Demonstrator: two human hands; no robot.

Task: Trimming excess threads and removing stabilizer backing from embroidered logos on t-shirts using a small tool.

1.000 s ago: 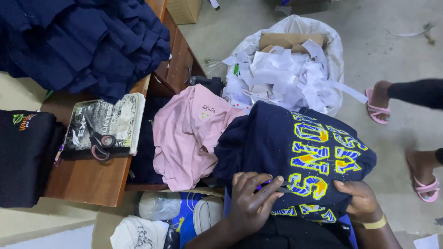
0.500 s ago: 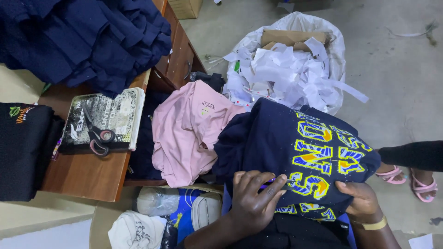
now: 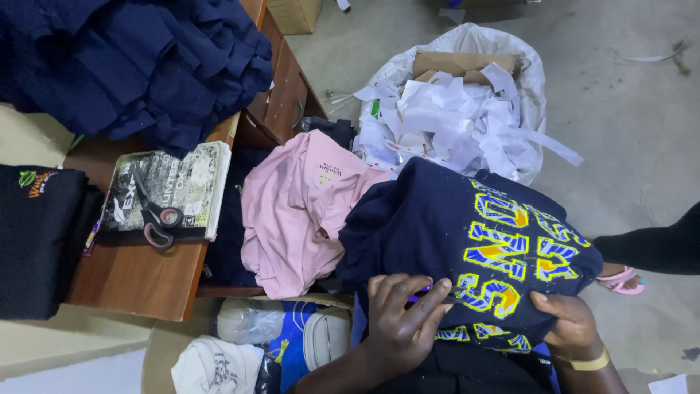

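Navy shirt (image 3: 437, 226): dark blue, large yellow-and-blue lettering, bunched in the lap area at lower centre-right, partly over the pink garment's edge.

Left hand (image 3: 405, 321): laid flat on the shirt's near edge, fingers spread and pressing the cloth, not clenched.

Right hand (image 3: 572, 321): at the shirt's lower right corner, fingers curled around the hem, grasping the fabric; yellow band (image 3: 587, 362) at the wrist.

Pink garment (image 3: 299, 211): crumpled, just left of the shirt, small printed label near the collar, hanging against the desk front.

Desk (image 3: 138, 281): brown wood, left of the pink garment, drawer fronts along its right side.

Booklet (image 3: 179, 186): black-and-white print, flat on the desk top.

Scissors (image 3: 157, 215): dark blades, red-lined handles, lying on the booklet.

Black garment (image 3: 36, 241): folded, small coloured emblem, at the desk's left end.

Navy pile (image 3: 131, 66): heap of dark blue cloth on the far part of the desk.

Sack (image 3: 536, 80): white, open, on the concrete floor beyond the shirt, filled with paper scraps (image 3: 445, 120) and a piece of cardboard (image 3: 456, 64).

Bagged items (image 3: 270, 339): white and blue bundles under the desk edge, near the left forearm.

Another person's foot in a pink sandal (image 3: 620, 279): on the floor at right, dark sleeve or trouser leg above it.
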